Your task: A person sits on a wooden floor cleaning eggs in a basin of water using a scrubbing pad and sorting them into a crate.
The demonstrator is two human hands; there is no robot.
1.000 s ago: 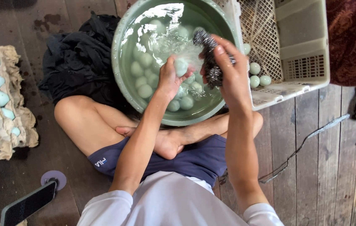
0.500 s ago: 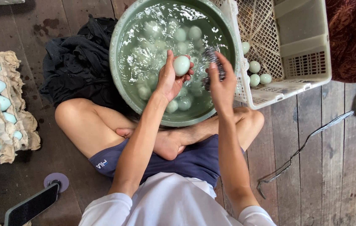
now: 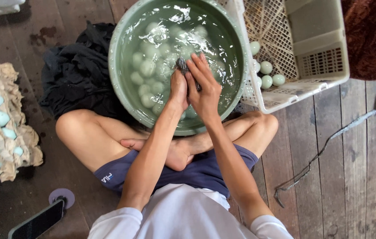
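Observation:
A green basin (image 3: 121,88) of water with several pale green eggs (image 3: 146,68) sits on the floor in front of my crossed legs. Both hands are pressed together over its middle. My left hand (image 3: 178,90) is curled closed, and the egg it held a moment ago is hidden between the palms. My right hand (image 3: 204,84) lies against it, fingers pointing away from me, gripping a dark scouring pad (image 3: 182,64) that sticks out at the fingertips.
A white plastic crate (image 3: 325,66) touching the basin's right side holds a few washed eggs (image 3: 266,75). Cardboard egg trays (image 3: 15,146) with pale blue eggs lie at the left. A black cloth (image 3: 75,79), a phone (image 3: 37,221) and a wire (image 3: 320,155) rest on the wooden floor.
The left hand held an egg up in plain view; now both hands have come together lower in the basin, covering the egg, with the pad pressed against it.

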